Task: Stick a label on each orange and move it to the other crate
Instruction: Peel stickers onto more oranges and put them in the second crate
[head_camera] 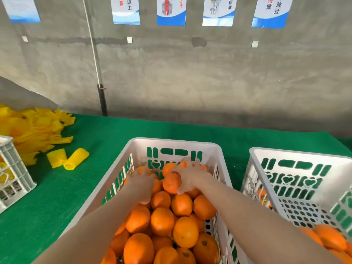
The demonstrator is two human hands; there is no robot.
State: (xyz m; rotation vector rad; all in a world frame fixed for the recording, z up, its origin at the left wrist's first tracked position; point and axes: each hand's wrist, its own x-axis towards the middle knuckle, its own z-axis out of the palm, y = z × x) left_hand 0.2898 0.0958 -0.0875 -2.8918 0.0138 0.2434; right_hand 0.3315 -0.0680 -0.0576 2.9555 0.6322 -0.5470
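Both bare arms reach into the middle crate (pixel 171 142), a white plastic box with slotted, heart-pierced walls, heaped with round, dimpled oranges (pixel 185 232). The right hand (pixel 190 175) curls thumb and fingers round one orange (pixel 171 183) on top of the heap near the far wall. The left hand (pixel 142 184) lies palm-down over the fruit just beside it, its fingers (pixel 141 171) slightly spread. It is too blurred to tell whether they grip anything.

The second crate (pixel 297 152), of the same perforated white plastic, stands to the right with a few oranges in its near corner. Both sit on a tabletop (pixel 57 197) covered in rough green matting. At the left lie ribbed yellow foam sleeves (pixel 76 159) and a small grey-white lattice crate (pixel 13 168). Behind is a bare concrete wall (pixel 209 73) hung with glossy posters (pixel 171 11).
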